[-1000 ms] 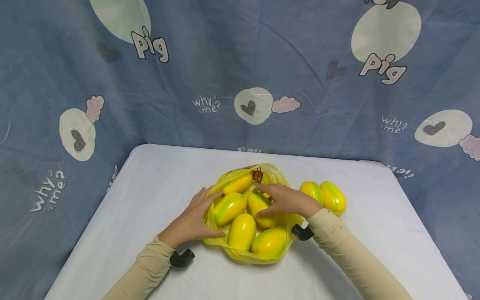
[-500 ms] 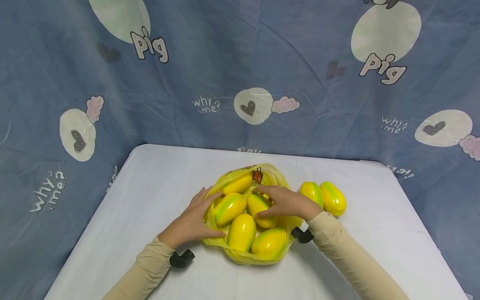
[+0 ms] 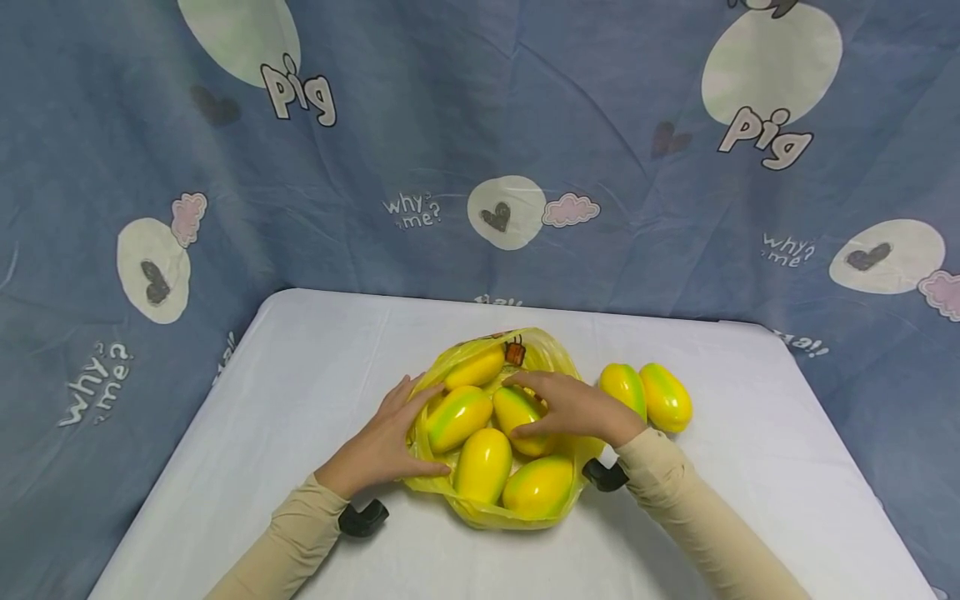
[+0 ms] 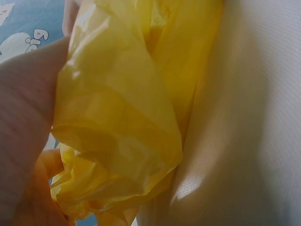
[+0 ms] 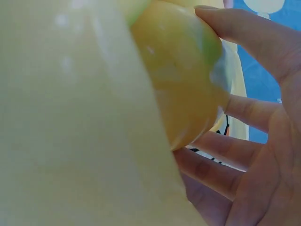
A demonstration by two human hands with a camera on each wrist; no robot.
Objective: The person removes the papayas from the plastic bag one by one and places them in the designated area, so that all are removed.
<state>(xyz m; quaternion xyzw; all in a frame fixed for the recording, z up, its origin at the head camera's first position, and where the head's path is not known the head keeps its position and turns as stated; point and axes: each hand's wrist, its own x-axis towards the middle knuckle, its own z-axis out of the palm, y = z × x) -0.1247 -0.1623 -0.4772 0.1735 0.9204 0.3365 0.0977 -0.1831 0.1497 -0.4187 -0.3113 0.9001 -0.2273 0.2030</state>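
A yellow plastic bag [image 3: 551, 350] lies on the table with its mouth spread wide, showing several shiny yellow-green mangoes inside. My left hand [image 3: 382, 437] holds the bag's left side, thumb at the front rim and fingers spread toward the back. Loose plastic fills the space beside that hand in the left wrist view. Reaching in from the right, my right hand [image 3: 573, 404] grips one mango [image 3: 513, 407], thumb on the near side and fingers on the far side. In the right wrist view the same mango [image 5: 183, 75] is partly hidden by the bag's wall.
Two more mangoes, a left one [image 3: 622, 385] and a right one [image 3: 667, 398], lie side by side on the white tabletop [image 3: 750, 500], right of the bag. A blue printed curtain [image 3: 420, 125] hangs behind the table. Black wrist mounts [image 3: 363, 518] sit below the sleeves.
My right hand shifts very slightly downward at the mango in the bag. My left hand, the bag and the other mangoes hold their places.
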